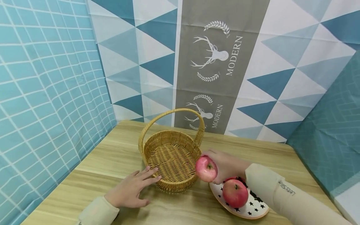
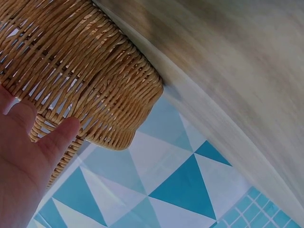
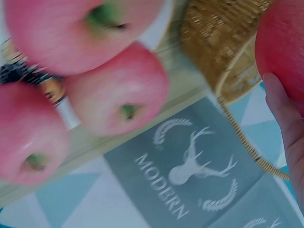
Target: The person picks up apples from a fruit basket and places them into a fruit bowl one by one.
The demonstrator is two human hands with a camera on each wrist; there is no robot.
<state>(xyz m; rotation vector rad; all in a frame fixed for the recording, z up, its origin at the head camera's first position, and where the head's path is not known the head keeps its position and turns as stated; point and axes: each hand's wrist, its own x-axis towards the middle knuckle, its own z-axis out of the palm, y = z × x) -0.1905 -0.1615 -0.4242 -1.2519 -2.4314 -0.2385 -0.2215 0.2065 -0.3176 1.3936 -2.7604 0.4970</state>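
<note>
My right hand [image 1: 226, 166] grips a pink-red apple [image 1: 206, 169] at the right rim of a round wicker basket [image 1: 177, 178]. In the right wrist view the held apple [image 3: 281, 52] shows at the edge, a finger along its side. My left hand [image 1: 131, 189] has its fingers spread, fingertips at the basket's near left rim; the left wrist view shows them against the wicker side [image 2: 90, 71]. A star-patterned plate [image 1: 254, 210] lies right of the basket with an apple [image 1: 235, 193] on it. Other apples [image 3: 118, 90] there are mostly hidden by my right arm in the head view.
The basket's tall arched handle [image 1: 174, 112] stands upright over it. The wooden table [image 1: 118, 156] ends at a patterned backdrop [image 1: 157, 62] behind. A blue tiled sheet [image 1: 50, 93] hangs at the left and a teal sheet [image 1: 329, 125] at the right.
</note>
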